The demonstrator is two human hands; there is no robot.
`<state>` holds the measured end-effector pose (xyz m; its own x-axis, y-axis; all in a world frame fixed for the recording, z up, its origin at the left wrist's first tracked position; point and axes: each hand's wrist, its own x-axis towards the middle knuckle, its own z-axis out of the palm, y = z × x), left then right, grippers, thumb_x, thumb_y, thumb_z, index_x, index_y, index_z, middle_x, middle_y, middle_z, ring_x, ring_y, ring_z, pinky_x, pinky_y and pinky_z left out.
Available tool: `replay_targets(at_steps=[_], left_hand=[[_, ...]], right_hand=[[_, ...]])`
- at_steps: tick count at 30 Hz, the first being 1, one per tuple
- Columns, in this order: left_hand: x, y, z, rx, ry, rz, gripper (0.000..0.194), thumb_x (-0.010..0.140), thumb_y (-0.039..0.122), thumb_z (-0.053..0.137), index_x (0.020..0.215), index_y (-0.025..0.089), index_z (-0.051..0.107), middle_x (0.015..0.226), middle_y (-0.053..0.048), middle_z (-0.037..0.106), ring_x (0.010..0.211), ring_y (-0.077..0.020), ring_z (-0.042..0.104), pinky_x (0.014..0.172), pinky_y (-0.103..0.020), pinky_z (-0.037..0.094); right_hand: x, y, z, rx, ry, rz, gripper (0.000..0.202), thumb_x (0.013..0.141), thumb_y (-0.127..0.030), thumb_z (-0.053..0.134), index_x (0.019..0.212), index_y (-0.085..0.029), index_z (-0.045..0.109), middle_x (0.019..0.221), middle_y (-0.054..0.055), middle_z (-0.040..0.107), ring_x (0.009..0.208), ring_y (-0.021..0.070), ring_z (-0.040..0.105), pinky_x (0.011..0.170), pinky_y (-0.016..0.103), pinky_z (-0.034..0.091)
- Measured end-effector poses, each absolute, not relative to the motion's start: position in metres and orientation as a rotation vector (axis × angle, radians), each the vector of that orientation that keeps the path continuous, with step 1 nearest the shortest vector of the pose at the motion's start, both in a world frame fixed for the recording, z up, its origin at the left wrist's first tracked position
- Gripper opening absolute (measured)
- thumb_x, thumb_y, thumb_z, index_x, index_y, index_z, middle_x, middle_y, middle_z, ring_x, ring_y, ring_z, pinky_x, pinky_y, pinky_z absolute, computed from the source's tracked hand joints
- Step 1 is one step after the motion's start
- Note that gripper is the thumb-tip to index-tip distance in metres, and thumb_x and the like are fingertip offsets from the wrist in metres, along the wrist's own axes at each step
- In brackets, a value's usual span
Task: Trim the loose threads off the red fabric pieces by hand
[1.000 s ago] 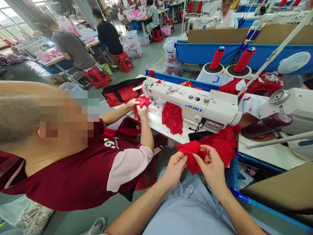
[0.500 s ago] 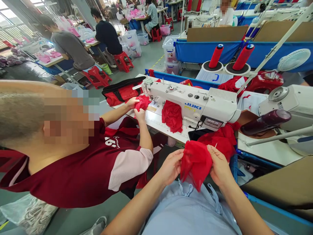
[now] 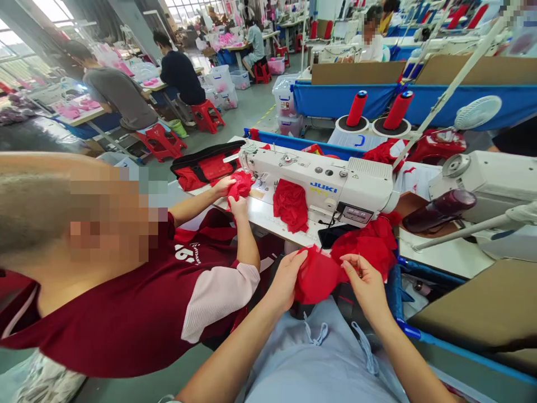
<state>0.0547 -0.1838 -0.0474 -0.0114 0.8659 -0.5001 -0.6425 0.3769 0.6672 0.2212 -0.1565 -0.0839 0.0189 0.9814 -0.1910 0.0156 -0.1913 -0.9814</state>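
My left hand [image 3: 289,280] is closed on a piece of thin red fabric [image 3: 319,277], which hangs spread out above my lap. My right hand [image 3: 364,282] pinches at the right edge of the same piece with thumb and forefinger. A thin, small pointed tool [image 3: 359,267] shows among my right fingers; its kind is too small to make out. Just beyond my hands, a heap of red fabric [image 3: 369,240] lies at the table edge, beside a dark phone-like object [image 3: 333,235].
A white sewing machine [image 3: 319,179] stands ahead on its table. A co-worker in a dark red shirt [image 3: 138,313] sits close on my left, holding red fabric [image 3: 241,184] at the needle end. A blue-framed bin [image 3: 406,330] and cardboard [image 3: 478,308] are at my right.
The red piece has shifted left and is spread wider and rounder. My right hand has moved slightly left and turned. The co-worker's fabric has shifted a little, and the camera view has moved.
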Motion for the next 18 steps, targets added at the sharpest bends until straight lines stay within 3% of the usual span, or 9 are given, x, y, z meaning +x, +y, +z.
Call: replay_targets(at_steps=[4, 6, 8, 10, 14, 18], left_hand=[[0.056, -0.189, -0.047, 0.344, 1.105, 1.104, 0.036, 0.065, 0.047, 0.080, 0.076, 0.014, 0.071, 0.071, -0.003, 0.071, 0.065, -0.0153, 0.063, 0.063, -0.023, 0.047], [0.059, -0.188, -0.046, 0.349, 1.162, 1.136, 0.041, 0.059, 0.046, 0.084, 0.084, 0.016, 0.072, 0.081, -0.005, 0.074, 0.075, -0.0190, 0.067, 0.068, -0.025, 0.051], [0.061, -0.186, -0.044, 0.307, 1.181, 1.156, 0.047, 0.055, 0.044, 0.087, 0.090, 0.017, 0.072, 0.087, -0.005, 0.076, 0.083, -0.0220, 0.069, 0.072, -0.027, 0.054], [0.063, -0.184, -0.042, 0.265, 1.199, 1.144, 0.052, 0.049, 0.041, 0.089, 0.092, 0.019, 0.072, 0.089, -0.005, 0.076, 0.085, -0.0239, 0.071, 0.073, -0.029, 0.057], [0.066, -0.179, -0.038, 0.269, 1.192, 1.091, 0.063, 0.044, 0.040, 0.091, 0.100, 0.021, 0.070, 0.089, -0.004, 0.077, 0.089, -0.0289, 0.072, 0.071, -0.032, 0.060], [0.064, -0.173, -0.040, 0.266, 1.204, 1.058, 0.066, 0.036, 0.038, 0.094, 0.095, 0.022, 0.070, 0.088, -0.003, 0.078, 0.094, -0.0310, 0.071, 0.071, -0.031, 0.062]], right_hand=[[0.215, -0.165, -0.067, -1.342, -1.249, 1.187, 0.025, 0.080, -0.043, 0.062, 0.087, -0.020, 0.068, 0.084, 0.005, 0.069, 0.075, 0.0192, 0.060, 0.068, 0.029, 0.047], [0.209, -0.169, -0.057, -1.308, -1.355, 1.174, 0.025, 0.085, -0.039, 0.055, 0.076, -0.020, 0.067, 0.069, 0.002, 0.065, 0.066, 0.0168, 0.058, 0.061, 0.026, 0.045], [0.202, -0.172, -0.051, -1.302, -1.460, 1.153, 0.017, 0.080, -0.034, 0.063, 0.071, -0.020, 0.067, 0.061, -0.002, 0.061, 0.057, 0.0140, 0.053, 0.053, 0.024, 0.040], [0.198, -0.173, -0.049, -1.353, -1.504, 1.069, 0.010, 0.072, -0.027, 0.074, 0.074, -0.019, 0.068, 0.065, -0.002, 0.060, 0.058, 0.0132, 0.050, 0.054, 0.024, 0.038], [0.197, -0.172, -0.051, -1.441, -1.501, 0.950, 0.001, 0.076, -0.019, 0.071, 0.076, -0.020, 0.070, 0.070, -0.002, 0.060, 0.061, 0.0133, 0.050, 0.057, 0.024, 0.037], [0.201, -0.172, -0.053, -1.483, -1.503, 0.957, 0.006, 0.076, -0.016, 0.070, 0.072, -0.021, 0.069, 0.066, -0.003, 0.058, 0.058, 0.0119, 0.047, 0.055, 0.022, 0.034]])
